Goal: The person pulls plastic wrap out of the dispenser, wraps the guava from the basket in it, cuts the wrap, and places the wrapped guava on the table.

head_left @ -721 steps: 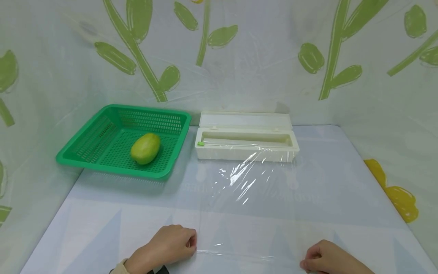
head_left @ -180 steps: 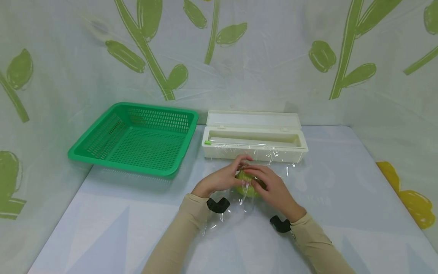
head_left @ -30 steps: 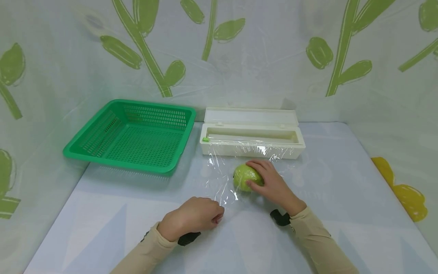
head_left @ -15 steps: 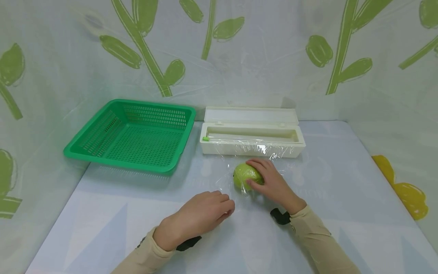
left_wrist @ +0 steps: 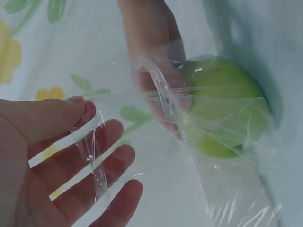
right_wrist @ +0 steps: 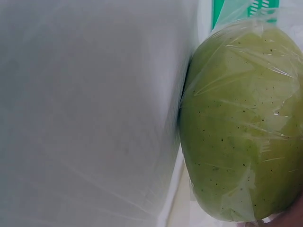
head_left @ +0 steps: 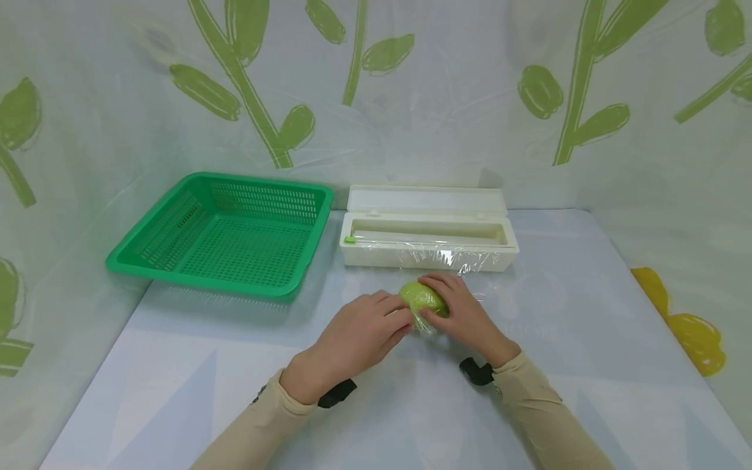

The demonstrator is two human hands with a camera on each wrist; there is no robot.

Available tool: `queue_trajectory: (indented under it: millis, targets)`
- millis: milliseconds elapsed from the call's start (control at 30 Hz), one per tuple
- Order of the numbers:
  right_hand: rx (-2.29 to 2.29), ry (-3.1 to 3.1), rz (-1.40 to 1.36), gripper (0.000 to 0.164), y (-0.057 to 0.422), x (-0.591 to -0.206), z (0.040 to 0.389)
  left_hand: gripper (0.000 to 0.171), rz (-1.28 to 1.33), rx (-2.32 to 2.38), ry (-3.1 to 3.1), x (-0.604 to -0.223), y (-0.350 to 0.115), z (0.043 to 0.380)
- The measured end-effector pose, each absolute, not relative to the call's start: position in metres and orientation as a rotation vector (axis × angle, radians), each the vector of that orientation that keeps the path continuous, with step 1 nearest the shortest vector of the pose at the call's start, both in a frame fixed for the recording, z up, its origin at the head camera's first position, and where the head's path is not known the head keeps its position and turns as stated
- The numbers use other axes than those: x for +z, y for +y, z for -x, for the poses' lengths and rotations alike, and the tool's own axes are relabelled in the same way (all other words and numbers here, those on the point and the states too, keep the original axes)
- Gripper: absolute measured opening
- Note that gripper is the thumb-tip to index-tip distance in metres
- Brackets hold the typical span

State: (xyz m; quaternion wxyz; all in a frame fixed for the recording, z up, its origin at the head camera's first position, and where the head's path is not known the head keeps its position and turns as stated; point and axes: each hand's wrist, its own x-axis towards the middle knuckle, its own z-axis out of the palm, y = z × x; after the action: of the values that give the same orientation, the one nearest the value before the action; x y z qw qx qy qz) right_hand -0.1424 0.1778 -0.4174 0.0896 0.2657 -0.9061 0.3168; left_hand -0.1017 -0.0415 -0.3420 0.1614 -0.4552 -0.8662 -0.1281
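A yellow-green mango (head_left: 420, 297) lies on the table with clear cling film (left_wrist: 232, 118) over and around it. My right hand (head_left: 464, 316) holds the mango from its right side, thumb and fingers curved about it. In the right wrist view, the mango's speckled skin shows through the wrinkled film. Left of the fruit, my left hand (head_left: 361, 336) pinches a gathered edge of the film between thumb and index finger; its other fingers are spread, as the left wrist view shows. Film stretches from that pinch across to the mango.
Behind the mango stands a white cling film dispenser (head_left: 425, 256), its lid raised, a roll inside and film hanging over its front. A green plastic basket (head_left: 200, 279) sits at the back left. A patterned curtain (head_left: 440, 98) hangs behind the table.
Earlier the mango lay in the basket; now it sits in film before the dispenser. Over the last second my left hand has moved up and right to the mango, bringing film along; my right hand stayed.
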Motion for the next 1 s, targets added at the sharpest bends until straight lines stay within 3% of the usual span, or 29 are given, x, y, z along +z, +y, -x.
queue_trajectory:
  millis: [1000]
  targets:
    - [0.943, -2.707, -0.802, 0.052, 0.18, -0.416, 0.143, 0.01, 0.96, -0.646, -2.648, -0.35, -0.003, 0.173]
